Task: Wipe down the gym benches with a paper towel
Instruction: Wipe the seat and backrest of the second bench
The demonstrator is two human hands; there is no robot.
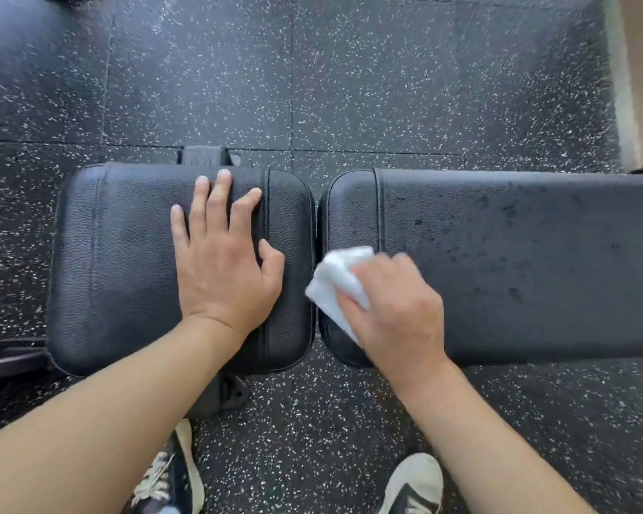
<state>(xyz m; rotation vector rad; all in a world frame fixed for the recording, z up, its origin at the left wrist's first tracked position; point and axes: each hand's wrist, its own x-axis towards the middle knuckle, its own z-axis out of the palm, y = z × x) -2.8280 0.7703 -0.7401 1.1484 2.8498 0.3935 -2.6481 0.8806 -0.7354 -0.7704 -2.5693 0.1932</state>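
A black padded gym bench lies across the view in two pads. The short seat pad is on the left, the long back pad on the right, with a narrow gap between them. My left hand rests flat on the seat pad, fingers spread, holding nothing. My right hand presses a crumpled white paper towel onto the left end of the long pad, beside the gap. Dark damp-looking spots speckle the long pad to the right of the towel.
Speckled black rubber floor tiles surround the bench. Part of the bench frame shows behind the seat pad, and another part below it. My two shoes stand at the bottom edge. A pale wall strip runs along the right.
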